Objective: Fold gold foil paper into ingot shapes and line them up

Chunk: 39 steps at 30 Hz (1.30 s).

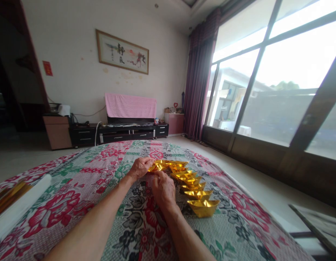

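Shiny gold paper ingots point(203, 208), folded in a boat shape, stand in a slanting row on the flowered tablecloth point(102, 170). At the far left end of the group, my left hand point(140, 168) pinches the edge of a gold paper ingot point(158, 166). My right hand point(164, 188) is closed at the near side of that same ingot, its thumb and forefinger against the lower edge. The fingertips of both hands are partly hidden. The rest of the row runs toward me, to the right of my right hand.
On the left edge of the table lie a white wrapper point(34, 197) and gold sheets point(17, 194). Beyond the table stand a low black cabinet point(121, 137) and a screen under a pink cloth point(130, 105). A slatted stool or bench point(320, 223) is at the lower right.
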Available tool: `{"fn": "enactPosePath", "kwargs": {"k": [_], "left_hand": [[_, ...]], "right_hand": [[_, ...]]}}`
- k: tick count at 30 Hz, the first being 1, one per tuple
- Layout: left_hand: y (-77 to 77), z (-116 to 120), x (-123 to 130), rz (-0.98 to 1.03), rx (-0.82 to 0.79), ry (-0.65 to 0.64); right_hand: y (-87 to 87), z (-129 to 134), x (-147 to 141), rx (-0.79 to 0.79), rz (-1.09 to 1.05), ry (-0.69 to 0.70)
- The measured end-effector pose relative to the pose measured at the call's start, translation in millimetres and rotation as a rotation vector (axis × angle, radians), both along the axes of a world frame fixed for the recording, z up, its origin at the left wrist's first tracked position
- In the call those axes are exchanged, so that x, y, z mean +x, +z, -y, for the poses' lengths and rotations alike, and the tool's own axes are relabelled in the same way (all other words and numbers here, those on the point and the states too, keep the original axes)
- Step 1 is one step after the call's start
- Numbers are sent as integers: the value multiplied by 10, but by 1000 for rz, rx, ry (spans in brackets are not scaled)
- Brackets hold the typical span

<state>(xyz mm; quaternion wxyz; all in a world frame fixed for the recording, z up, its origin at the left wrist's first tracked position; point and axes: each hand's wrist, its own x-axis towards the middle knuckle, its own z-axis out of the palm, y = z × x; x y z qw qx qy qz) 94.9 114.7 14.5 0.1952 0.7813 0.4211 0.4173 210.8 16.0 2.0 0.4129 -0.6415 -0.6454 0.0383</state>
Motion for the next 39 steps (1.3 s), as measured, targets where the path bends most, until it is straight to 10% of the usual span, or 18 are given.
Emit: {"fn": "enactPosePath", "kwargs": {"k": [22, 39], "left_hand": [[80, -4, -132, 154, -9, 69], [-49, 1, -228, -106, -173, -131]], "right_hand": [[-21, -15, 8, 1, 7, -5], [-16, -13, 11, 3, 13, -3]]}}
